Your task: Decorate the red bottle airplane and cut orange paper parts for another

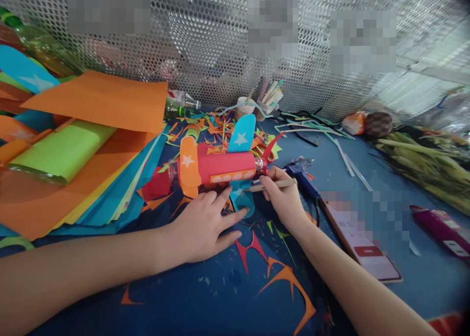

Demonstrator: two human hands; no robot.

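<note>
Nearest you, an orange paper scrap point(293, 280) lies on the tabletop point(183, 297). Your left hand point(207, 226) is open, grasping nothing, two fingertips laid on the near blue wing point(243, 206) of the paper-covered bottle plane point(223, 161), mid-scene. Your right hand's grip is closed on a pen point(287, 183), tip at or just beside that wing's pale star; can't tell if it touches. Step in hand, my read: marking the star. Next move calls for a steady left hand and light strokes, since the wing could flex or the body roll. Just right of your right hand: blue glue gun point(301, 178). Beyond the red body, the far blue wing point(244, 135) bears a star too. Farther back: cuttings, then a cup of pens point(262, 110).
</note>
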